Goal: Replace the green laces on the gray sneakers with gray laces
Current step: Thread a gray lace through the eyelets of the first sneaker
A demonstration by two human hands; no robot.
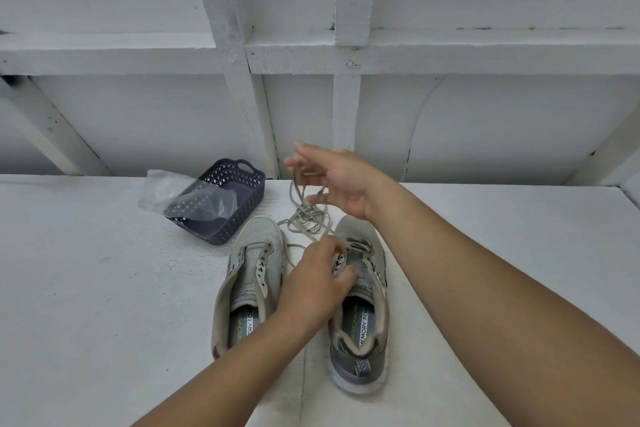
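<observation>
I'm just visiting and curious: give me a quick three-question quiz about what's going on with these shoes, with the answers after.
1. True or false: the left sneaker already has a lace threaded through its eyelets.
2. Which hand lifts the gray lace above the table? A) left hand B) right hand
3. Fill in: the clear plastic bag lies partly in the dark ____.

Key
1. False; its eyelets look bare, while the right sneaker has lace across its lowest eyelets.
2. B; the left hand's fingers work at the right sneaker's eyelets.
3. basket
</observation>
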